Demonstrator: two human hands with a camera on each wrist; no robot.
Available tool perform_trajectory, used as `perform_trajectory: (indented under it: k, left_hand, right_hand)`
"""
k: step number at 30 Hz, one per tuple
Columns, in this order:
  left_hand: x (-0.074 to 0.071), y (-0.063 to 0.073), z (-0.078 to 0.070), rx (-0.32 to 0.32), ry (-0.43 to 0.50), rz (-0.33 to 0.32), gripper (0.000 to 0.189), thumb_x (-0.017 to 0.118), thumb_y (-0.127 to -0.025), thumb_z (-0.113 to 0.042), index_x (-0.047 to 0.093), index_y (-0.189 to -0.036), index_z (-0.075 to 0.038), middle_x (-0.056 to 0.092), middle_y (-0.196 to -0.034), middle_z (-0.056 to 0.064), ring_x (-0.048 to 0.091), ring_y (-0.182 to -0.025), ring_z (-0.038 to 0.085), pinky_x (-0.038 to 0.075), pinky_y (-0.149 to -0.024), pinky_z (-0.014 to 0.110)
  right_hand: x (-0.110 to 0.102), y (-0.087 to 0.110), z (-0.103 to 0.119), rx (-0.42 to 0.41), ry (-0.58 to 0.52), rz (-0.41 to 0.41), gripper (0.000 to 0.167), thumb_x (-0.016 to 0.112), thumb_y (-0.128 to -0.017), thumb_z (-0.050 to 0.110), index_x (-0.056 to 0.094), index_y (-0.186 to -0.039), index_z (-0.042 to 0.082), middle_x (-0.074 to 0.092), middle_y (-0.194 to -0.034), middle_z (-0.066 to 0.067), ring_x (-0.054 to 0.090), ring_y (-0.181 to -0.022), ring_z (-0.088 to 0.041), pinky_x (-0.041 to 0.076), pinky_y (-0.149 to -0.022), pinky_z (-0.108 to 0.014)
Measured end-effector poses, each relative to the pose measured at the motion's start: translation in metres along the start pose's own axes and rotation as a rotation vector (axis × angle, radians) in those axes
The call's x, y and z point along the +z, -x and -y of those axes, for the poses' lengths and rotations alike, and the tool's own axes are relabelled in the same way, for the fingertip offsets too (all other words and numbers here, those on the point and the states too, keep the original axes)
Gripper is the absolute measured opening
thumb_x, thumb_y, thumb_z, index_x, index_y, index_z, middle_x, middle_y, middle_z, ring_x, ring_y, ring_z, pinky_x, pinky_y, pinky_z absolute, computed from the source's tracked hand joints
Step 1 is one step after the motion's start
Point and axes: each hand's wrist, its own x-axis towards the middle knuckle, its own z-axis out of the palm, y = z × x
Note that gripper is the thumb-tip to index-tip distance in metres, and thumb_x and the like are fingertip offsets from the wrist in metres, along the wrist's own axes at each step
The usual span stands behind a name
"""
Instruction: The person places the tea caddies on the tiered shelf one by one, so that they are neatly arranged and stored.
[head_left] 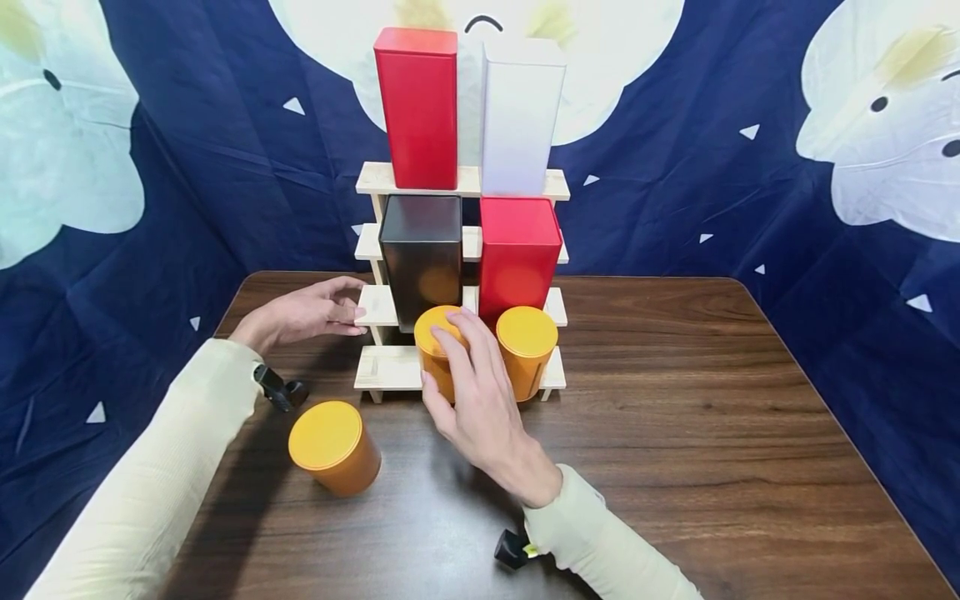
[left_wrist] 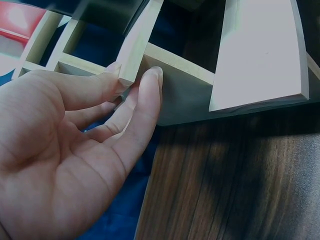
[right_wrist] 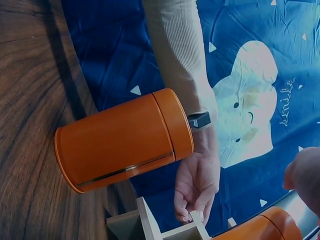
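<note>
My left hand (head_left: 315,312) pinches the left end of a board on the tiered wooden stand (head_left: 386,367); its thumb and fingers (left_wrist: 150,92) show around that end in the left wrist view. Over an orange canister (head_left: 442,371) on the lowest tier is my right hand (head_left: 483,408). Its bent fingers lie across the yellow-orange lid in the head view. The right wrist view shows a digit (right_wrist: 305,175) apart from this canister; whether the other fingertips touch is hidden. Another orange canister (head_left: 528,350) stands beside it on the right. A third orange canister (head_left: 341,454) is upright on the table, front left.
Behind the canisters, a black tin (head_left: 420,250) and a red tin (head_left: 521,258) stand on the stand. Higher up are a red tin (head_left: 420,108) and a white tin (head_left: 522,117). The brown wooden table (head_left: 675,400) extends right, with a blue patterned cloth (head_left: 645,217) around it.
</note>
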Motion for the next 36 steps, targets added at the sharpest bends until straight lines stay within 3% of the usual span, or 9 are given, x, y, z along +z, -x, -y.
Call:
perform_trajectory:
  k: [6, 18, 23, 28, 36]
  left_hand:
    - [0.000, 0.000, 0.000, -0.001, -0.016, 0.002, 0.064, 0.045, -0.095, 0.005, 0.010, -0.149, -0.001, 0.039, -0.109, 0.017, 0.056, -0.097, 0.019, 0.046, -0.103, 0.043]
    - [0.001, 0.001, -0.003, 0.006, -0.029, 0.001, 0.062, 0.044, -0.095, 0.006, 0.012, -0.147, 0.001, 0.039, -0.108, 0.017, 0.056, -0.095, 0.018, 0.053, -0.096, 0.033]
    - [0.000, 0.000, -0.001, 0.008, -0.034, 0.004, 0.062, 0.044, -0.095, 0.005, 0.012, -0.147, 0.001, 0.039, -0.109, 0.018, 0.056, -0.095, 0.019, 0.049, -0.100, 0.040]
    - [0.000, -0.001, -0.001, 0.001, -0.037, -0.003, 0.061, 0.044, -0.094, 0.006, 0.013, -0.147, 0.000, 0.039, -0.108, 0.017, 0.056, -0.095, 0.018, 0.045, -0.103, 0.045]
    - [0.000, 0.000, -0.002, -0.006, -0.059, -0.001, 0.062, 0.045, -0.095, 0.004, 0.013, -0.148, 0.000, 0.038, -0.113, 0.019, 0.055, -0.098, 0.021, 0.040, -0.106, 0.051]
  right_hand:
    - [0.001, 0.000, 0.005, -0.041, -0.038, -0.002, 0.049, 0.069, -0.080, 0.015, 0.055, -0.125, 0.002, 0.048, -0.133, -0.016, 0.042, -0.131, -0.029, 0.033, -0.115, -0.038]
    - [0.010, 0.006, 0.018, -0.111, -0.169, 0.061, 0.053, 0.071, -0.082, 0.018, 0.051, -0.128, 0.000, 0.046, -0.134, -0.017, 0.043, -0.130, -0.027, 0.035, -0.114, -0.034]
    - [0.014, 0.009, 0.024, -0.101, -0.221, 0.156, 0.058, 0.072, -0.082, 0.021, 0.047, -0.131, 0.002, 0.044, -0.137, -0.015, 0.044, -0.129, -0.023, 0.035, -0.114, -0.030]
    - [0.018, 0.015, 0.030, -0.044, -0.264, 0.294, 0.064, 0.071, -0.084, 0.028, 0.042, -0.137, 0.007, 0.040, -0.141, -0.010, 0.041, -0.132, -0.016, 0.032, -0.114, -0.025]
    - [0.026, 0.020, 0.039, 0.060, -0.345, 0.441, 0.068, 0.070, -0.085, 0.035, 0.038, -0.140, 0.012, 0.036, -0.145, -0.003, 0.035, -0.134, -0.009, 0.029, -0.115, -0.023]
